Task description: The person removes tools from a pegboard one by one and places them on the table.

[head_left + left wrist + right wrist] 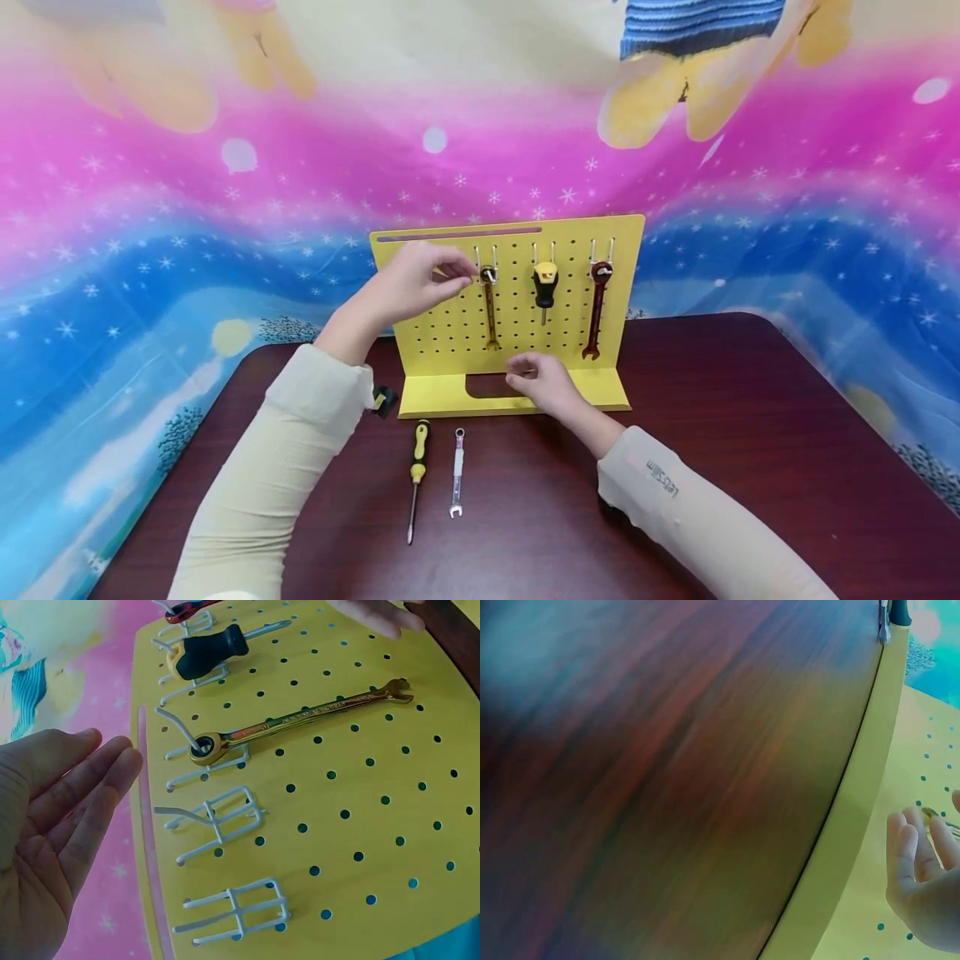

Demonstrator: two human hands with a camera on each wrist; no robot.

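A gold combination wrench [491, 315] hangs by its ring end on a white hook of the yellow pegboard [435, 392]. My left hand [420, 282] is raised just left of that ring end, fingers bent loosely, holding nothing. In the left wrist view a gap shows between the left fingertips and the wrench. Low in front of the board, my right hand [546, 385] hovers near the wrench's lower end with its fingers slightly curled and empty. To the right hang a stubby yellow-black screwdriver [545, 285] and a red combination wrench [597, 312].
Two more white hooks [236, 817] on the board carry nothing. On the dark table [712, 467] lie a long yellow-black screwdriver [418, 467] and a silver combination wrench [457, 471]. A black-yellow item [385, 402] is partly hidden by the left sleeve. A printed curtain [300, 183] stands behind.
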